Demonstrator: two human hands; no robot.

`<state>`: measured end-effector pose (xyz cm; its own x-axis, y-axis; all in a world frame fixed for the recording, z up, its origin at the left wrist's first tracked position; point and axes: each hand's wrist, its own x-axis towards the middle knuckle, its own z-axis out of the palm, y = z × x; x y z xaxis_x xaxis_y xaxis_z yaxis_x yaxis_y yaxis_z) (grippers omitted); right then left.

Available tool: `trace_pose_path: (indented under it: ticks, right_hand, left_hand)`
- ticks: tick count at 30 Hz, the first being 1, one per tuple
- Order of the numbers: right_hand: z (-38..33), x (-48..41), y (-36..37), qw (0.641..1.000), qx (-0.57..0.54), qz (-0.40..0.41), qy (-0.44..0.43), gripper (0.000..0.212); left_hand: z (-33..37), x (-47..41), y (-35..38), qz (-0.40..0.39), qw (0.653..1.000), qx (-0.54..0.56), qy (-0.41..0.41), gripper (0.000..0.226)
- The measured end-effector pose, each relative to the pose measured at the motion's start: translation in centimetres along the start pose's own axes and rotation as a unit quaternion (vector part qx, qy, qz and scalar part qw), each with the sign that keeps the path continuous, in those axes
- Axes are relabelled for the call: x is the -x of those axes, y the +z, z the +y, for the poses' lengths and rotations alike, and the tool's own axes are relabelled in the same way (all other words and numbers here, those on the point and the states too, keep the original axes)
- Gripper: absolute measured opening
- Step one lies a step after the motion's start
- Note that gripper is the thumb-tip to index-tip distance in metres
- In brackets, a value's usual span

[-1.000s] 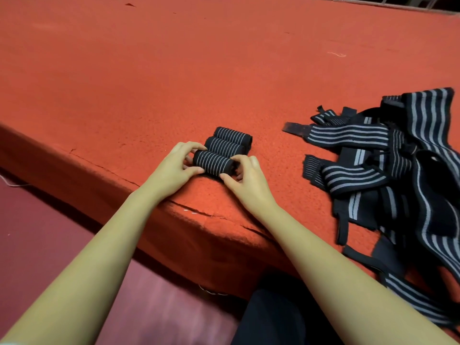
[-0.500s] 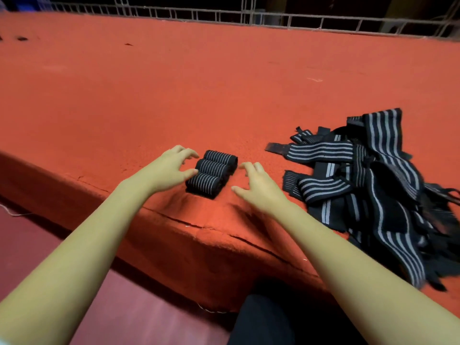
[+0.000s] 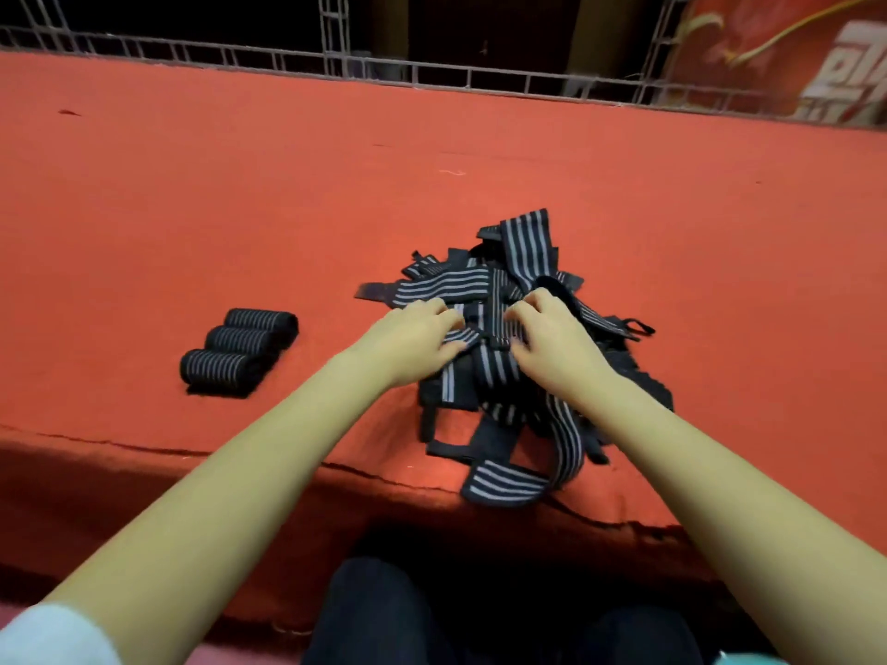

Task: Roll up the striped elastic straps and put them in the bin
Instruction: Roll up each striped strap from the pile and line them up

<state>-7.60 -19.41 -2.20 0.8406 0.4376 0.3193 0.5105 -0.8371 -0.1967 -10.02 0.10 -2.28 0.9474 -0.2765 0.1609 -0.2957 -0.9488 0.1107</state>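
Note:
A tangled pile of loose black straps with white stripes (image 3: 504, 391) lies on the red carpeted surface (image 3: 336, 194), right of centre and reaching its front edge. My left hand (image 3: 413, 336) sits on the pile's left side, with a strap end pinched between thumb and fingers. My right hand (image 3: 552, 338) is on top of the pile, its fingers curled into the straps. Three rolled straps (image 3: 240, 350) lie side by side to the left, apart from both hands. No bin is in view.
The carpet's front edge (image 3: 192, 453) runs just in front of the rolls and the pile, with a drop below it. A metal truss rail (image 3: 432, 74) borders the far side. My dark trousers (image 3: 384, 616) show at the bottom.
Both hands left the three rolls and moved right onto the loose pile, where they now take hold of straps. The view has swung right and up.

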Motion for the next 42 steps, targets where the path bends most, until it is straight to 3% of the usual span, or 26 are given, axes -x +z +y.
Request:
trace_pose_path:
  ticks: [5,8,11,15,19,22,27,30,33,35,37,39,42]
  right_hand:
    - [4.0,2.6,-0.8,1.0,0.008,0.014,0.023,0.037]
    - [7.1,3.9,0.0,0.994,0.014,-0.066,0.089,0.039]
    - [9.7,5.1,0.3,0.971,-0.054,-0.153,0.175,0.048]
    - [11.6,5.7,-0.1,0.939,-0.177,-0.118,0.272,0.045]
    - [11.7,5.7,0.1,0.902,-0.263,-0.063,0.337,0.075]
    - [11.5,5.9,0.6,0.892,-0.298,-0.063,0.335,0.081]
    - [11.7,6.4,1.1,0.895,-0.308,-0.062,0.317,0.064]
    - [12.2,6.6,1.4,0.904,-0.301,-0.045,0.299,0.045]
    - [12.7,6.6,1.8,0.902,-0.303,-0.004,0.309,0.039]
    - [13.0,6.5,2.0,0.876,-0.343,0.02,0.34,0.044]
    - [13.2,6.1,2.4,0.826,-0.428,0.026,0.365,0.052]
    - [12.8,5.9,2.5,0.78,-0.506,0.044,0.367,0.045]
    - [11.6,6.0,1.7,0.733,-0.592,0.073,0.327,0.025]
  left_hand:
    - [6.7,-0.8,1.9,-0.015,0.998,0.044,0.037,0.047]
    - [8.8,0.2,3.8,-0.054,0.996,0.02,0.068,0.056]
    - [9.4,1.5,5.7,-0.103,0.989,-0.036,0.102,0.058]
    - [9.3,2.2,7.2,-0.127,0.987,-0.019,0.096,0.057]
    - [10.6,1.8,7.7,-0.121,0.988,0.082,0.056,0.053]
    - [12.2,1.6,8.1,-0.092,0.982,0.165,0.027,0.054]
    - [15.1,-0.2,7.9,-0.06,0.936,0.339,-0.076,0.041]
    - [15.7,-1.0,8.5,-0.054,0.93,0.35,-0.097,0.028]
    - [15.1,-0.9,8.6,-0.058,0.942,0.319,-0.086,0.025]
    - [14.1,-0.6,8.5,-0.083,0.956,0.274,-0.071,0.031]
    - [13.2,0.0,8.4,-0.116,0.965,0.228,-0.051,0.035]
    - [12.6,0.5,8.2,-0.129,0.97,0.2,-0.04,0.034]
    - [12.5,0.4,6.9,-0.034,0.977,0.201,-0.053,0.033]
